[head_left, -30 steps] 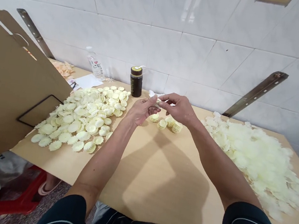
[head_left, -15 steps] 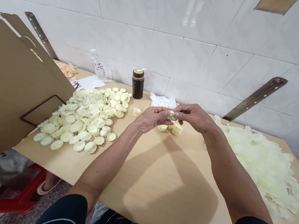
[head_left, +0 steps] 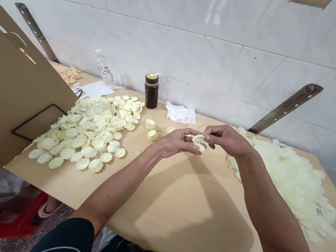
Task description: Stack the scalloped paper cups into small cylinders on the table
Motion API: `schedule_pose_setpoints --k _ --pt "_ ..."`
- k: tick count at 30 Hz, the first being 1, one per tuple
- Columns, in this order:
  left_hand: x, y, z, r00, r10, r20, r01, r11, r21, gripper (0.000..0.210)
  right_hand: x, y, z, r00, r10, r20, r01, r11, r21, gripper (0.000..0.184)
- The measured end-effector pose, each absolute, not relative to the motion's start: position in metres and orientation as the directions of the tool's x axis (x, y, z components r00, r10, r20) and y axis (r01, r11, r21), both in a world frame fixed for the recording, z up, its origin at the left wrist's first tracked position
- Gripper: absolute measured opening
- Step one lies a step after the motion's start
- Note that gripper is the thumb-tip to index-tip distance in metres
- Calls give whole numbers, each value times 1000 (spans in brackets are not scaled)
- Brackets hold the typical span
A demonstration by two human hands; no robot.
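Observation:
Both my hands meet above the middle of the table. Between the thumb and fingers of my left hand (head_left: 174,144) is a pale yellow, frilly-edged artificial petal piece (head_left: 200,147). Just above it, my right hand (head_left: 227,140) pinches at a second frilled petal piece (head_left: 198,139), which also touches my left fingers. Small stacks of frilled pieces stand behind and left of my hands, among them one stack (head_left: 152,135) near my left wrist. My hands partly hide what lies behind them.
A pile of cupped yellow petal pieces (head_left: 91,131) covers the table's left side, and thin pale petal sheets (head_left: 291,186) the right. Toward the wall are a dark bottle (head_left: 151,92), white tissue (head_left: 180,113) and a clear bottle (head_left: 104,68). A cardboard box (head_left: 11,94) borders the left.
My hands have moved slightly down and right, and two frilled pieces now show apart between my fingers. More small stacks show left of my hands. The view has shifted slightly.

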State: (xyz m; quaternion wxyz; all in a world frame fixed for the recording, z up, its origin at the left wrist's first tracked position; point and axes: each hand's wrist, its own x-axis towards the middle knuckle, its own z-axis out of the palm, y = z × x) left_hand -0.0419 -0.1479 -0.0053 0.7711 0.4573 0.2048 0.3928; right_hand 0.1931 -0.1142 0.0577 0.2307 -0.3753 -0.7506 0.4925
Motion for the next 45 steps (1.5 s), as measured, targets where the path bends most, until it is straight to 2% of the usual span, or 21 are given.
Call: schedule_pose_setpoints --k 2,4,6,8,10,12,16,19,25,30,32,38,42,45 --pt "-37 -149 -11 614 789 2 -399 309 863 73 197 -109 53 -487 872 36 390 254 -885 54" --pt "-28 -152 -20 614 787 -58 -360 345 867 72 200 -99 48 -291 948 127 459 255 -851 57" --pt "-15 -157 -33 626 773 -105 -303 365 880 65 199 -86 43 -129 972 195 520 234 -822 46" --pt "0 -164 -48 671 724 -157 -208 388 898 60 196 -73 39 -61 974 220 567 215 -795 34" --pt "14 -172 -61 702 685 -195 -134 396 908 63 190 -62 35 -91 970 223 638 229 -735 24" --pt "24 -179 -70 702 677 -220 -93 394 915 63 182 -52 32 -167 956 240 734 283 -617 18" --pt "30 -189 -77 666 719 -200 -66 324 944 61 169 -34 28 -245 925 289 872 341 -352 17" --pt "28 -189 -77 658 736 -162 -42 250 967 58 163 -18 26 -223 939 262 923 290 -252 19" --pt "31 -180 -87 612 768 -188 -101 311 945 57 149 1 22 -173 973 155 969 197 -151 22" --pt "32 -173 -95 615 776 -139 -182 311 933 62 136 5 17 -167 982 85 980 174 -91 15" --pt "32 -173 -96 616 778 -125 -199 307 931 63 133 5 15 -176 983 55 981 179 -68 17" --pt "29 -173 -94 648 754 -110 -217 321 922 62 137 -1 25 -287 958 25 958 287 -10 33" --pt "28 -174 -93 659 746 -100 -227 324 919 64 145 0 34 -416 895 -159 903 427 41 40" --pt "28 -173 -94 665 740 -105 -220 328 919 67 149 5 32 -388 887 -251 911 410 40 43"
